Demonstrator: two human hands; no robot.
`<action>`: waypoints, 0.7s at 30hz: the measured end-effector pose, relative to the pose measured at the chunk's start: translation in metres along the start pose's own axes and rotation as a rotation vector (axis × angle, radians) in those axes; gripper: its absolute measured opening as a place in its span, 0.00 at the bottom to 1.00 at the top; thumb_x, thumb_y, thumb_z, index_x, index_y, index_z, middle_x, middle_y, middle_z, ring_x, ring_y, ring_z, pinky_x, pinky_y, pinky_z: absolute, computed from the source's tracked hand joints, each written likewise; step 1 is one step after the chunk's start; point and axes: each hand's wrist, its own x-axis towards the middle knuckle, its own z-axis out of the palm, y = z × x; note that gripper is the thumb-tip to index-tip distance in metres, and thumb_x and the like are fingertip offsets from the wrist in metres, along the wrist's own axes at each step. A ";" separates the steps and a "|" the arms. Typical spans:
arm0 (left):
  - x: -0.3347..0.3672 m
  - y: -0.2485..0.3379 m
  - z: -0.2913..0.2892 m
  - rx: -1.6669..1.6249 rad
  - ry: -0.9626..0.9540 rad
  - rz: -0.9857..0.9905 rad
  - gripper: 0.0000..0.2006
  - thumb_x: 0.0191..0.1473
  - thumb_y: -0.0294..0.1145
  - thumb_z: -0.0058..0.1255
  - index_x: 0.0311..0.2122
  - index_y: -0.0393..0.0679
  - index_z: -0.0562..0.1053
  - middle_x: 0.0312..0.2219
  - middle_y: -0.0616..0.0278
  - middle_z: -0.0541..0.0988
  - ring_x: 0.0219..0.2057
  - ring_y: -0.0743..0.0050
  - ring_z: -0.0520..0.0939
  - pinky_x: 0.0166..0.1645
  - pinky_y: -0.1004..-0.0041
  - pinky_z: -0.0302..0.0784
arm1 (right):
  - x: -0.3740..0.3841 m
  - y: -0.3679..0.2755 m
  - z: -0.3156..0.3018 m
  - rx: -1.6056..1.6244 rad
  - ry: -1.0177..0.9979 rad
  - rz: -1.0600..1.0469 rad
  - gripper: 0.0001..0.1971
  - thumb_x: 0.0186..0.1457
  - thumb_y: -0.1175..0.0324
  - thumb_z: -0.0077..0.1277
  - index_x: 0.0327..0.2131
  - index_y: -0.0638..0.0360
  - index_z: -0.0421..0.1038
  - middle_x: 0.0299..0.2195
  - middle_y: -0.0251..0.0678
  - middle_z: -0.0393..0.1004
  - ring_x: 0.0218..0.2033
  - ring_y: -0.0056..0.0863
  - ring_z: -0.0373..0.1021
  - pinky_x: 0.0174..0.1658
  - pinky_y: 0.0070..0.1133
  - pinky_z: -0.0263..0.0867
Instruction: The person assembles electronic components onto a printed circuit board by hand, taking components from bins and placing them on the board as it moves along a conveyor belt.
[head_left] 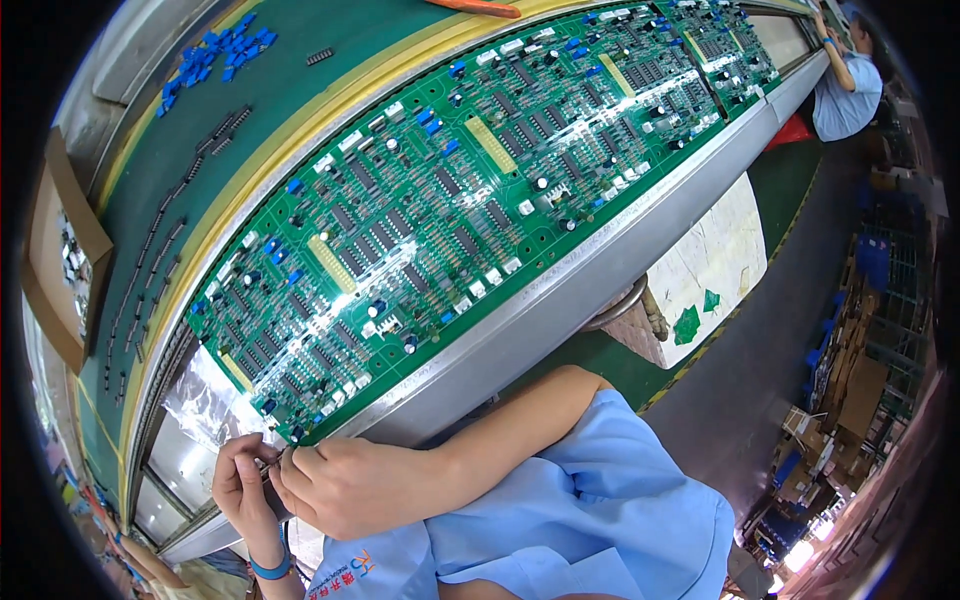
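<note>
A long row of green circuit boards (440, 230) runs on a metal conveyor rail (560, 305), full of black chips, white connectors, blue parts and yellow strips. My hands meet just off the near left corner of the row. My left hand (243, 488), a blue band on its wrist, has its fingers curled in a pinch. Against it, my right hand (345, 485) is closed, its fingertips turned toward the left ones. Something small and dark shows between the fingertips; its kind is too hidden to tell.
Past the boards, a green bench strip carries a pile of blue components (215, 60) and rows of black chips (190, 175). A cardboard box (62, 250) of small parts stands far left. Another person (848, 95) works at the far right end. A white-topped stool (710, 270) stands beside the rail.
</note>
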 end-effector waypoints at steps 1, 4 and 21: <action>0.000 0.000 -0.001 0.031 0.015 0.014 0.16 0.66 0.39 0.43 0.41 0.33 0.73 0.29 0.61 0.75 0.32 0.78 0.73 0.39 0.77 0.68 | 0.000 0.001 -0.001 0.001 0.003 0.006 0.12 0.46 0.65 0.49 0.28 0.66 0.73 0.22 0.34 0.69 0.24 0.25 0.65 0.23 0.18 0.57; -0.001 0.001 0.004 0.097 0.054 0.023 0.15 0.66 0.37 0.42 0.38 0.33 0.72 0.28 0.61 0.74 0.30 0.77 0.73 0.38 0.77 0.68 | 0.000 0.006 -0.004 0.034 -0.028 -0.018 0.12 0.46 0.65 0.49 0.27 0.67 0.72 0.22 0.35 0.69 0.23 0.25 0.65 0.22 0.19 0.58; -0.001 -0.004 0.010 0.599 0.062 0.193 0.17 0.66 0.37 0.34 0.33 0.33 0.67 0.29 0.51 0.70 0.30 0.57 0.70 0.38 0.66 0.65 | -0.045 0.068 -0.090 0.347 0.301 -0.024 0.14 0.48 0.64 0.56 0.35 0.65 0.76 0.23 0.26 0.65 0.20 0.18 0.62 0.18 0.16 0.54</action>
